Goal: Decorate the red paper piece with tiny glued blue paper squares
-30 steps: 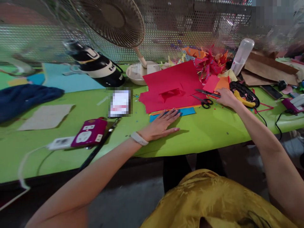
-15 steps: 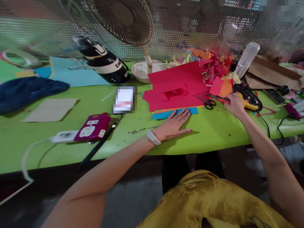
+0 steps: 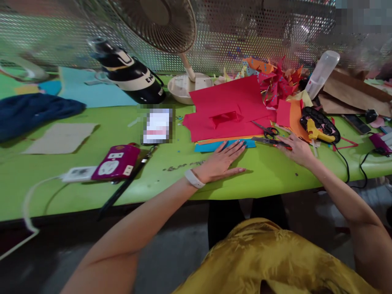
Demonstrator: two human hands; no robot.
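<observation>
My left hand (image 3: 225, 161) lies flat with fingers spread, its fingertips on a blue paper strip (image 3: 211, 145) at the front edge of the paper stack. Red paper (image 3: 211, 102) with a small folded red piece (image 3: 226, 118) on it lies just behind. My right hand (image 3: 295, 151) is closed around what looks like a utility knife (image 3: 269, 141), long and dark with some orange-red on it. Its tip points left, close to the right end of the blue strip. Black-handled scissors (image 3: 269, 132) rest right behind the knife.
A yellow glue gun (image 3: 320, 132) lies on a black tray right of my right hand. Behind stand a fan (image 3: 183, 87), a black bottle (image 3: 137, 79) and a heap of paper scraps (image 3: 278, 79). A phone (image 3: 158, 124) and purple power block (image 3: 116, 163) are at left.
My right hand has moved a little left and toward me, bringing the knife from beside the orange paper to near the blue strip. My left hand stays on the strip.
</observation>
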